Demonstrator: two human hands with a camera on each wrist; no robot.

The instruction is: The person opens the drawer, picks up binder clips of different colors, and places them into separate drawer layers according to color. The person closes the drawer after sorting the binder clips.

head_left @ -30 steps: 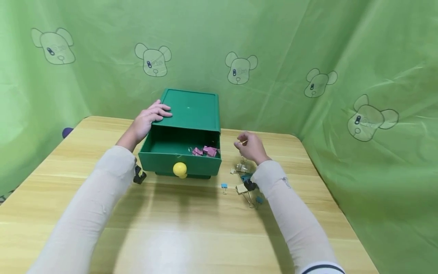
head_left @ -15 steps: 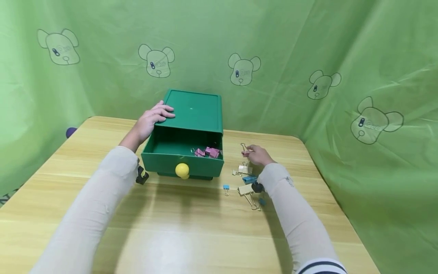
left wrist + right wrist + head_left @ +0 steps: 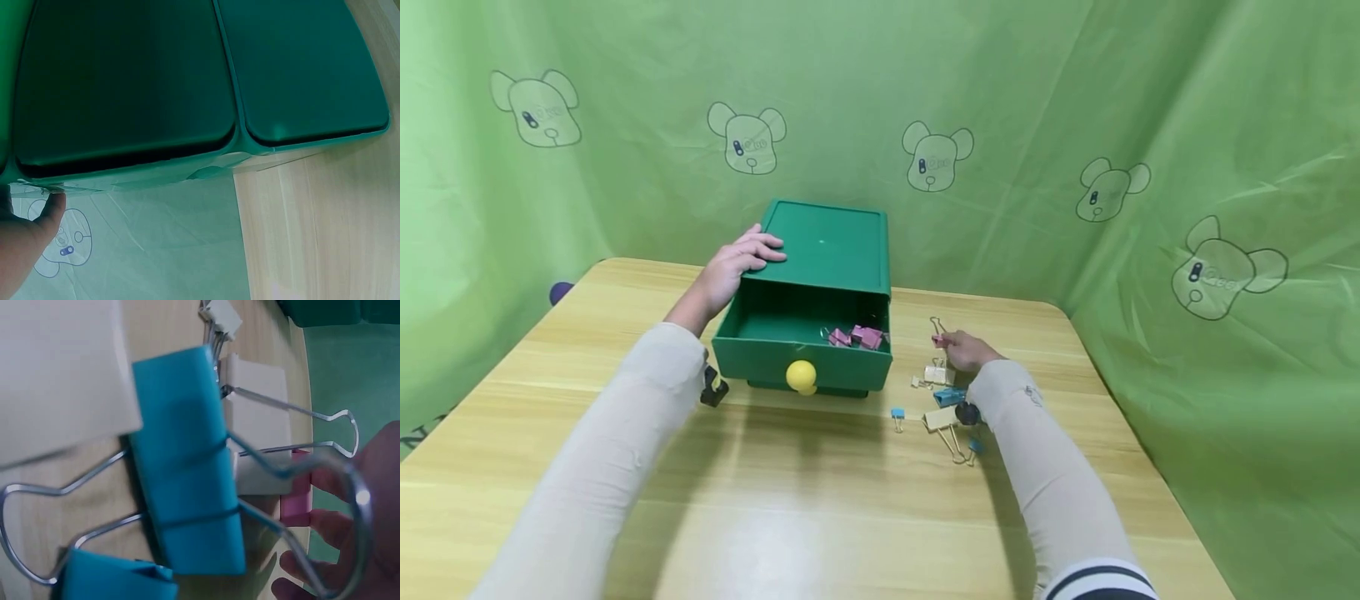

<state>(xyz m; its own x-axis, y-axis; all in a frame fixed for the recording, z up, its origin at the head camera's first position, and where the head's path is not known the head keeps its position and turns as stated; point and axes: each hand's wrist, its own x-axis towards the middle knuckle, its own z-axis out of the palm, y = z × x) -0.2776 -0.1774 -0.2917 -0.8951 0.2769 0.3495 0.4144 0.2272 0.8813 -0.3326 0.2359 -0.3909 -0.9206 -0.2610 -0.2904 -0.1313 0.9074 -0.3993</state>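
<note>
Dips right hand (image 3: 972,353) lower in frame than before, pinching pink clip (image 3: 939,341) right of centre, with long axis running up-frame, green drawer (image 3: 850,362) to left; rests farther left hand (image 3: 730,268) spread on green box (image 3: 831,250).

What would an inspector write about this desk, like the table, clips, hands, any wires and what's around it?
Surface: light wood-grain table, with a shiny glare spot near the front.
Job's things: green box with its drawer pulled out; pink clips inside, on the right; pale clips and blue clips on the table, right of the box.
Clutter: purple thing at the table's far left; too little shows to name it.
Hands: left hand rests on the box; right hand pinches a pink clip.
Cables: nothing seen.
Surroundings: green curtain with cartoon animal faces.
</note>
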